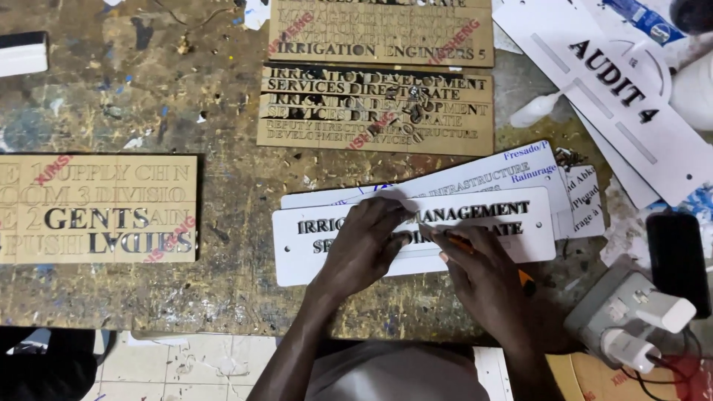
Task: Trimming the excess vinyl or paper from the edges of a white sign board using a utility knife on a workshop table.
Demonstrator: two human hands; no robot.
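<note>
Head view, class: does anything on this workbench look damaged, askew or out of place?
Yes. The middle tan sheet has letters cut out, with loose bits lying on it. The bench is scratched, paint-spattered and littered with scraps. White signs at the right overlap at odd angles. The left hand presses one white sign.

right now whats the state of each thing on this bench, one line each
left hand: fingers pressed flat on the white sign
right hand: gripping an orange tool, tip on the sign
white sign: flat, black letters partly in place
tan stencil sheet: flat, letters cut out
power strip: two white plugs in
black phone: screen dark
</note>
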